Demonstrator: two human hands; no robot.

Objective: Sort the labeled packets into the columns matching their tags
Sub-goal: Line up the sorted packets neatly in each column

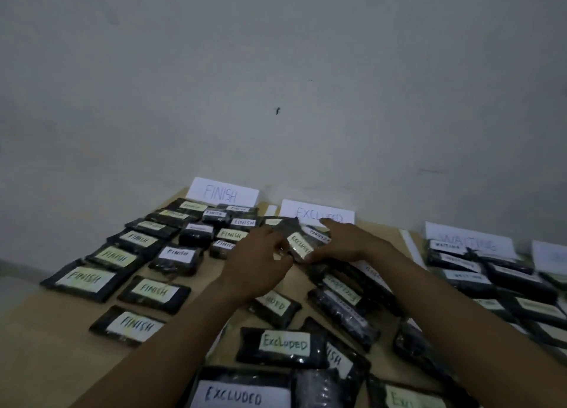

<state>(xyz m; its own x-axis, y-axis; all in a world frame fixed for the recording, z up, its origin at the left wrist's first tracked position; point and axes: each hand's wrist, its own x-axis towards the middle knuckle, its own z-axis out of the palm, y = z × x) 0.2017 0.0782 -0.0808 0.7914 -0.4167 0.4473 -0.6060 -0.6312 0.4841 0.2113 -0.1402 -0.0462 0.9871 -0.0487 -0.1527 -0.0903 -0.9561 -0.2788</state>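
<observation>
A black plastic-wrapped packet point(300, 244) with a pale label reading "EXCLUDED" is held just above the table point(36, 346), near its far edge and just in front of a white card sign reading EXCLUDED point(317, 213). The packet is tilted, its label facing up.

The person's left hand point(256, 259) has its fingers curled round the packet's left side. The right hand point(349, 243) grips the packet's right side, thumb at its near corner, with the index finger stretched straight toward the sign. Both bare forearms reach in from the bottom of the view.

Below the hands, other EXCLUDED packets point(283, 344) lie in a loose column running toward the viewer, some overlapping. One packet point(339, 360) among them is partly covered, and its label shows only the letters "ISH".

To the left, a white FINISH sign point(222, 192) stands against the wall point(276, 70). In front of it, FINISH packets point(82, 278) lie in rough rows, each black with a light label.

To the right, a WAITING sign point(469, 239) stands by the wall, with WAITING packets point(466, 277) stacked closely in front of it. Their labels are mostly too blurred to read. Another white card point(549, 255) shows at the far right edge, its writing unreadable.

The table is light brown, the wall plain grey-white, and the lighting is dim.
</observation>
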